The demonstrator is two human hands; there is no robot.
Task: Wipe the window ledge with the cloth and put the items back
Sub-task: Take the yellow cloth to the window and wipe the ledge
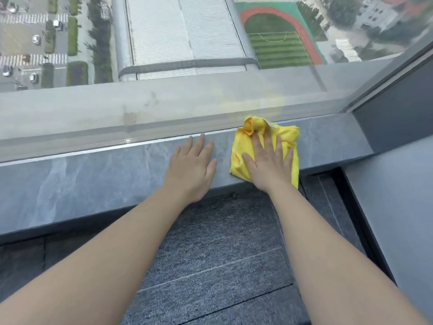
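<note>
On the ledge (93, 174) by the window glass (187, 43), the right hand (269, 160) is pressing flat, fingers spread, hiding much of the yellow cloth (241, 146); beside the cloth, the left hand (192, 163) is resting open, holding nothing.

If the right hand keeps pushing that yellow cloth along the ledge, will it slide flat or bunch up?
The yellow cloth looks soft and floppy: its far corner is already crumpled, so more bunching seems likely. The ledge looks smooth and polished, so it should slide easily under the flat right hand. One edge overhangs the front, so it could drag off.
</note>
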